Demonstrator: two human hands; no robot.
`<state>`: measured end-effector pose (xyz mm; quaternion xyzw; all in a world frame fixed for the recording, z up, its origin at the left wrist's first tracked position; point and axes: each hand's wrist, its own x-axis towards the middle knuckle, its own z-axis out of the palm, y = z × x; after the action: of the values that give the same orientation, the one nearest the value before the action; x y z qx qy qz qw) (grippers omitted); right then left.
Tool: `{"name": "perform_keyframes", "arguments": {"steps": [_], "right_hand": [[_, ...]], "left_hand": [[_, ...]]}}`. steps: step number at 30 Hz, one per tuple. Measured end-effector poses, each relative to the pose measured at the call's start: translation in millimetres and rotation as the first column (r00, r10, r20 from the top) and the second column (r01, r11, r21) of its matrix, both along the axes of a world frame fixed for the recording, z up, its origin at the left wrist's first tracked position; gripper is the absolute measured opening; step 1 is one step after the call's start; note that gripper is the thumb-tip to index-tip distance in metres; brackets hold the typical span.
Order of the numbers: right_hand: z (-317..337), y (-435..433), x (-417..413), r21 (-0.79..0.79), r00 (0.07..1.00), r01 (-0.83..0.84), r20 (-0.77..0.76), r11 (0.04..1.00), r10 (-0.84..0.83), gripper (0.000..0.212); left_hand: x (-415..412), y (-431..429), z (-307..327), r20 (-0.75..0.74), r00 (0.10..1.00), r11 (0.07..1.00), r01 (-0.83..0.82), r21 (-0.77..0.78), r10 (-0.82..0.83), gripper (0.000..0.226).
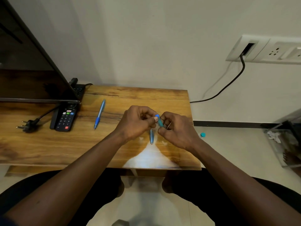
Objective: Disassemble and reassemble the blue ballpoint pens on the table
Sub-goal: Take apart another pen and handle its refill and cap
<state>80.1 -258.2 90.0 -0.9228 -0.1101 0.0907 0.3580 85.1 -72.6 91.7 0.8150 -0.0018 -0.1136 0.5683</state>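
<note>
Working a short blue pen piece over the counter.

Pinched near its upper end by the left hand, clamped lower down in the curled grip of the right hand; loose barrel flat on the wood just beneath, whole pen well off to the left. Likely light, stiff, slick plastic, small enough to drop; best taken by fingertips close to the joint, twisting gently rather than bending.

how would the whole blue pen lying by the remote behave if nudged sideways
The pen is slim and rounded, so it would probably roll across the glossy table. It looks like light plastic, likely stiff. Its darker grip might drag slightly.
</note>
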Motion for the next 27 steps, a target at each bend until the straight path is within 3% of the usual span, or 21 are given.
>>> {"name": "perform_keyframes", "arguments": {"steps": [9, 27], "right_hand": [[-4, -4, 3, 0.006, 0.996, -0.078, 0.047, 0.997, 0.078, 0.011], [-12, -16, 4, 0.056, 0.996, -0.081, 0.026, 0.995, 0.080, 0.014]], "left_hand": [[0, 2, -2, 0.083, 0.996, 0.999, 0.032, 0.016, -0.033, 0.004], [1, -1, 1, -0.126, 0.992, 0.976, -0.053, -0.210, 0.027, 0.013]]}}
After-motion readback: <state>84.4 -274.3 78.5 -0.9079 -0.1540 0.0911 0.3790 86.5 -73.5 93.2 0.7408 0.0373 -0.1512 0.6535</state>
